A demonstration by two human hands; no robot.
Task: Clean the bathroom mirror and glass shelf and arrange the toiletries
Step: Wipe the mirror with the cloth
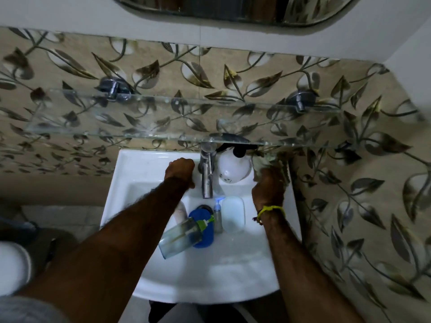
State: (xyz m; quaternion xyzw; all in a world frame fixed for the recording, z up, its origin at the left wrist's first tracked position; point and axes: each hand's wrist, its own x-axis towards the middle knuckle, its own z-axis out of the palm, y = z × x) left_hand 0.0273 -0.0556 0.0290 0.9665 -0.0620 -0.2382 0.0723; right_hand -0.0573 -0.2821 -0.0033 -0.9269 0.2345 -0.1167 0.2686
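Note:
The bare glass shelf [163, 120] runs across the leaf-patterned wall, with the mirror's [233, 8] lower edge above it. In the white sink [233, 271] lie a clear pump bottle [179, 236] on a blue case [203, 231], a small bottle [218, 217], a white soap box [233, 214] and a pale tube [183, 212]. My right hand [270, 183] grips a greenish cloth [270, 160] at the sink's back right corner, under the shelf. My left hand [180, 169] rests curled on the sink ledge left of the tap [207, 173]; what it holds cannot be told.
A white spray bottle [234, 165] with a black trigger stands on the ledge right of the tap, just under the shelf's front edge. Two chrome brackets [114, 88] hold the shelf. A white toilet [11, 266] shows at the lower left. The right wall is close to the sink.

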